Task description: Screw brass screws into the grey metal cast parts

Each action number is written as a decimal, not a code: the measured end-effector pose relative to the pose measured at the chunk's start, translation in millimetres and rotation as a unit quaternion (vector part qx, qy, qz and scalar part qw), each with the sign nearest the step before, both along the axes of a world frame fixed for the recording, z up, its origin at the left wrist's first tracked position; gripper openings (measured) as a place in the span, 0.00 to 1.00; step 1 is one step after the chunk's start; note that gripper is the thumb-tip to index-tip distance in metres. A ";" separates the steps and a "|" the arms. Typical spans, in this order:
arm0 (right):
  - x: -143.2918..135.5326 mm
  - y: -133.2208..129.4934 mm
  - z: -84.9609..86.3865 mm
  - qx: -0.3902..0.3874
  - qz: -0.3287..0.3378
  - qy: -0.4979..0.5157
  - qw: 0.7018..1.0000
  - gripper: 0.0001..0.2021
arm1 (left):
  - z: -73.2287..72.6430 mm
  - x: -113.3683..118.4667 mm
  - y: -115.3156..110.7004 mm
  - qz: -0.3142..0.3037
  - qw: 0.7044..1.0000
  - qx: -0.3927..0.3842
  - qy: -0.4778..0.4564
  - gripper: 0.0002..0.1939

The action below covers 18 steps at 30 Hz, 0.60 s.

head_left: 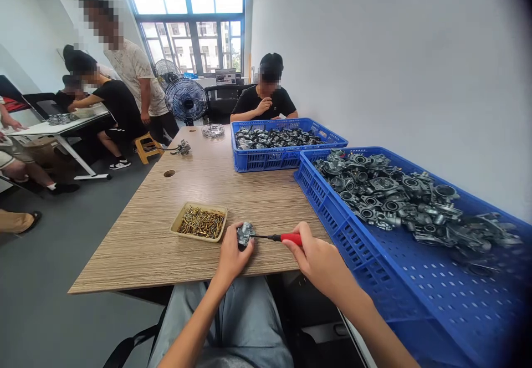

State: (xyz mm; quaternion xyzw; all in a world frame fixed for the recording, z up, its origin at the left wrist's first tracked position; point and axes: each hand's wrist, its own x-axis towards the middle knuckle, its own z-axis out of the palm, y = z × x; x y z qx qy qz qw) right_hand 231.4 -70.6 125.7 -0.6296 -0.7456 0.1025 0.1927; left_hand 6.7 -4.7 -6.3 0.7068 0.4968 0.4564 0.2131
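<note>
Left hand [235, 251] pinching small, irregular grey metal casting [246, 234], just right of shallow beige plastic tray [192, 236] of slim brass-coloured pieces [202, 222]; right hand [313, 253] closed on red-handled, dark-shafted screwdriver [277, 238] reaching the casting. Casting probably light, stiff, smooth; best held by outer edges.

Cream rectangular tray [193, 237] on wood-grain table [145, 246], left of silvery metal part [246, 234]; nearer blue plastic crate [332, 213] along right edge.

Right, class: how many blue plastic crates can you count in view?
2: the far crate stands towards the far end of the table, before the person seated there; the near crate runs along the table's right side.
</note>
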 end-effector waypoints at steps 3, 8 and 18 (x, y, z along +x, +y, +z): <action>0.8 2.3 -1.3 -0.003 -0.048 -0.038 0.998 0.14 | -0.2 -0.1 0.2 0.000 1.000 -0.002 0.000 0.23; 6.1 -0.7 7.9 -0.039 0.089 0.098 0.990 0.07 | 0.4 -0.1 0.2 0.000 1.000 0.000 0.005 0.23; 1.5 -2.1 7.0 -0.035 0.052 0.046 0.997 0.07 | -0.1 -0.1 0.3 0.000 1.000 0.001 -0.002 0.24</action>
